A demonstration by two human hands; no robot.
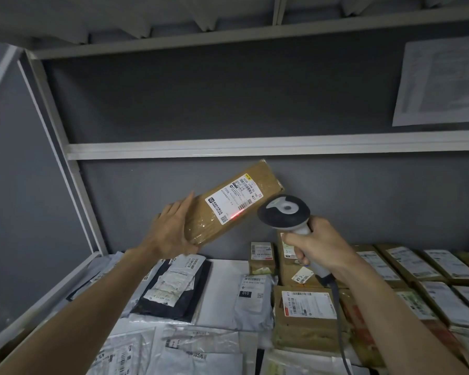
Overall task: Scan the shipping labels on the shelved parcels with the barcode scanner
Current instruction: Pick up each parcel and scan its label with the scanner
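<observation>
Evidently a scan is under way: the left hand holds a brown parcel tilted above the shelf, while the right hand grips the barcode scanner, its red line low on the label. Next, the beam probably needs to cross the barcode. Labelled parcels crowd the shelf; a grey wall stands behind.

A grey metal shelf is carrying labelled parcels: plastic mailers are lying left, cardboard boxes are lying right, packed close together.
</observation>
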